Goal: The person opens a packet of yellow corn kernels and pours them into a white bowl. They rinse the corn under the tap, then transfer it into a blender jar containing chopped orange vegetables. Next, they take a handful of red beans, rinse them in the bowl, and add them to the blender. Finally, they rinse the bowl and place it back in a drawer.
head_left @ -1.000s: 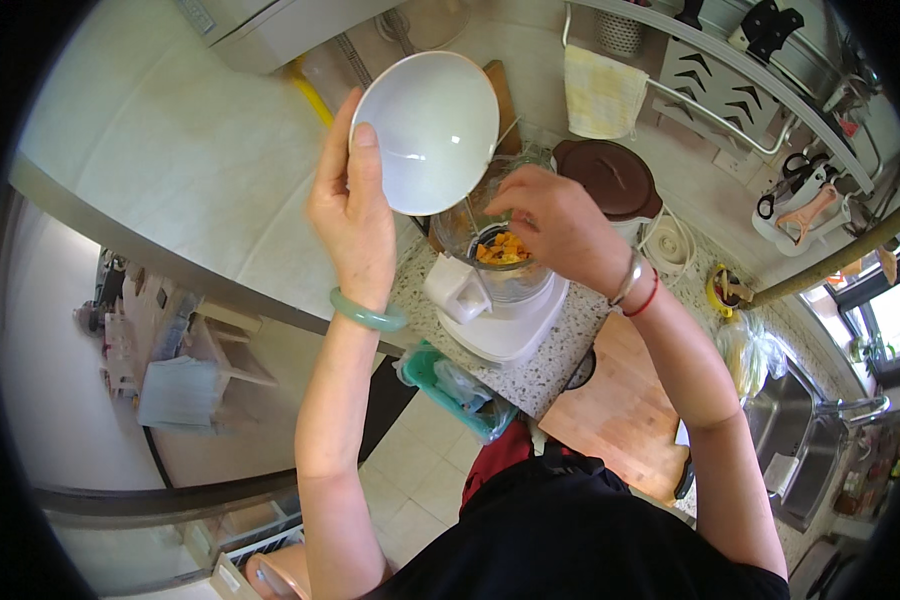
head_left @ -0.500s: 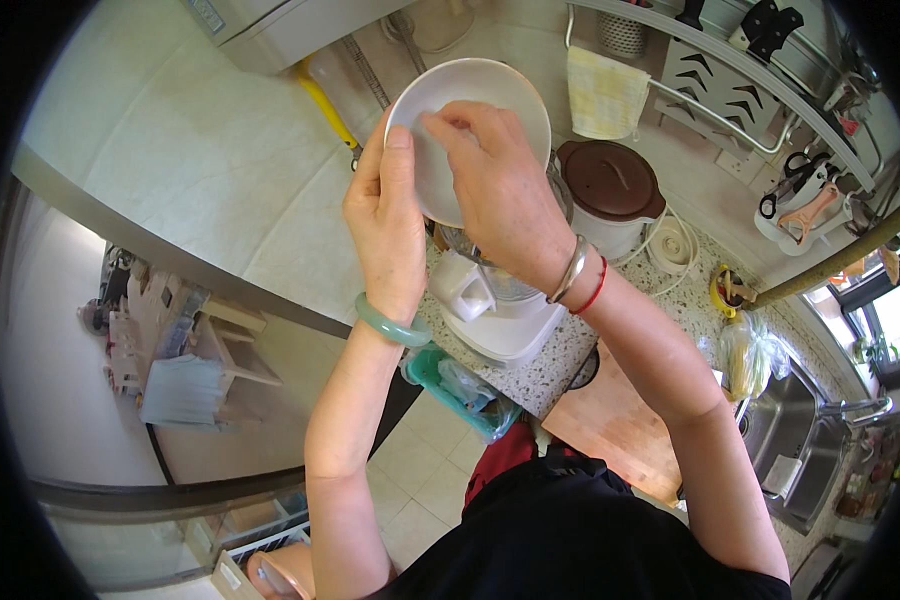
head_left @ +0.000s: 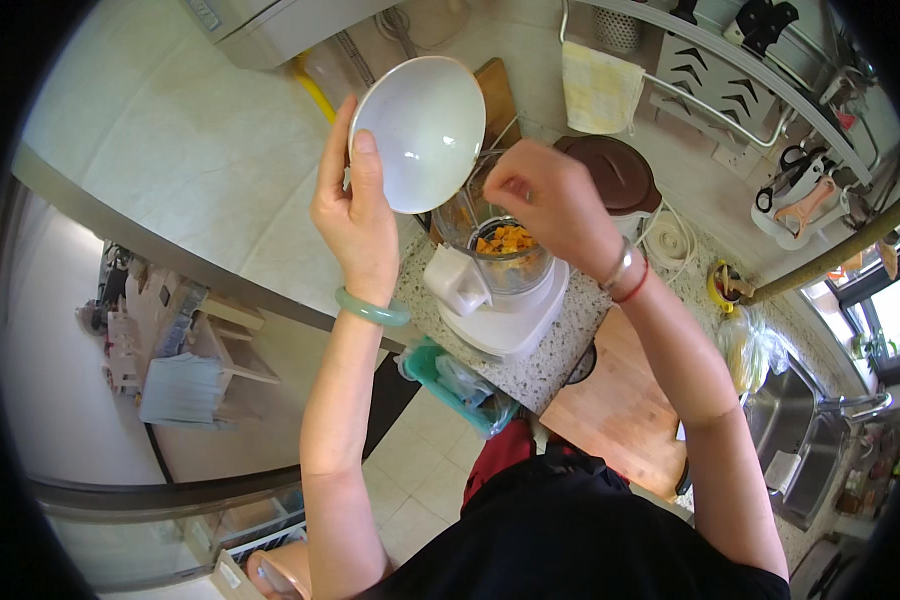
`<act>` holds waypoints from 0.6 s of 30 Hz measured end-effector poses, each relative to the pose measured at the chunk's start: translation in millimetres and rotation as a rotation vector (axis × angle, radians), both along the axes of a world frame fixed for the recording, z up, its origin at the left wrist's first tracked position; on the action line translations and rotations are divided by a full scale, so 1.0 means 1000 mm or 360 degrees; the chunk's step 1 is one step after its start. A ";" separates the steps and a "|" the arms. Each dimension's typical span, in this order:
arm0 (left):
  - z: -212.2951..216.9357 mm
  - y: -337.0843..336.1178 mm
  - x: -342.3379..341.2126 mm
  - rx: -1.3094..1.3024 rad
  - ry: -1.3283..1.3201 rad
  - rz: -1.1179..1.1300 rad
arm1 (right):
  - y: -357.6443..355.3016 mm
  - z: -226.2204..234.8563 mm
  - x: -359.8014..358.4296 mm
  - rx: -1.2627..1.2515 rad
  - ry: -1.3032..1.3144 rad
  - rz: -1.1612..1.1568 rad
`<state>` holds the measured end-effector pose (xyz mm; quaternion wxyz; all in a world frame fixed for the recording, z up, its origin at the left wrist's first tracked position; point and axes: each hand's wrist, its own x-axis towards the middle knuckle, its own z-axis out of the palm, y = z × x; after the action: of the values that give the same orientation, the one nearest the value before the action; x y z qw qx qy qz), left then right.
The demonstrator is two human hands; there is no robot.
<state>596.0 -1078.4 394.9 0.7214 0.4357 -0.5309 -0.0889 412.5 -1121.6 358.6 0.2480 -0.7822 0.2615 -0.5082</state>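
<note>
The left hand (head_left: 355, 215) grips the rim of a smooth white bowl (head_left: 420, 130), thumb on its inner face; the bowl is tilted and empty. The right hand (head_left: 550, 205) hovers with fingertips pinched together above the clear blender jar (head_left: 505, 250), which holds orange chunks (head_left: 505, 240). The jar sits on a white base (head_left: 500, 315) on the speckled stone counter (head_left: 550, 355).

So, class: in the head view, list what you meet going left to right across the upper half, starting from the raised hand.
left hand → white bowl → blender jar of orange pieces → right hand → brown lid → scissors on the wall rack
</note>
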 end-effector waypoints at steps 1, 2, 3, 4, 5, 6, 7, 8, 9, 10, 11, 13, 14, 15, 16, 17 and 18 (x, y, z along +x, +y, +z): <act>-0.003 -0.001 0.002 0.0009 0.0020 -0.0010 | -0.005 -0.011 -0.003 -0.0076 0.0243 0.0010; -0.004 -0.002 0.004 0.0012 0.0045 -0.0012 | -0.006 -0.012 -0.005 -0.0157 0.0490 0.0027; -0.003 0.001 0.005 0.0066 0.0096 -0.0024 | -0.007 -0.012 -0.007 -0.0239 0.0737 0.0046; -0.001 0.006 0.006 0.0120 0.0147 -0.0034 | -0.007 -0.011 -0.009 -0.0243 0.0524 -0.0021; -0.002 0.009 0.004 0.0178 0.0213 -0.0045 | -0.005 -0.003 -0.014 -0.0051 0.0292 -0.0042; -0.002 0.012 0.002 0.0239 0.0368 -0.0131 | -0.003 0.004 -0.016 0.0146 0.0052 -0.0061; -0.002 0.015 0.000 0.0298 0.0523 -0.0216 | 0.000 0.009 -0.018 0.0342 -0.0188 -0.0082; 0.002 0.017 -0.003 0.0345 0.0674 -0.0303 | 0.002 0.014 -0.021 0.0493 -0.0358 0.0007; 0.006 0.022 -0.009 0.0372 0.0733 -0.0327 | 0.003 0.014 -0.024 0.0614 -0.0376 0.0051; 0.010 0.029 -0.016 0.0400 0.0791 -0.0353 | 0.004 0.014 -0.029 0.0736 -0.0393 0.0092; 0.011 0.035 -0.022 0.0432 0.0852 -0.0380 | 0.007 0.013 -0.033 0.0861 -0.0409 0.0132; 0.009 0.042 -0.031 0.0397 0.0789 -0.0439 | 0.018 0.013 -0.035 0.0742 -0.0366 0.0007; 0.007 0.045 -0.036 0.0386 0.0756 -0.0471 | 0.027 0.013 -0.035 0.0648 -0.0336 -0.0091; 0.006 0.049 -0.043 0.0366 0.0721 -0.0481 | 0.035 0.012 -0.036 0.0553 -0.0306 -0.0191; 0.006 0.052 -0.051 0.0346 0.0685 -0.0494 | 0.041 0.011 -0.041 0.0556 -0.0187 -0.0255; 0.004 0.056 -0.059 0.0332 0.0656 -0.0502 | 0.050 0.007 -0.045 0.0562 -0.0149 -0.0258; 0.004 0.059 -0.069 0.0302 0.0660 -0.0496 | 0.060 0.004 -0.050 0.0567 -0.0111 -0.0262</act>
<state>527.4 -1019.8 398.7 0.7483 0.3868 -0.4218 -0.3354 362.6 -1061.9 362.5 0.3491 -0.6839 0.4016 -0.4992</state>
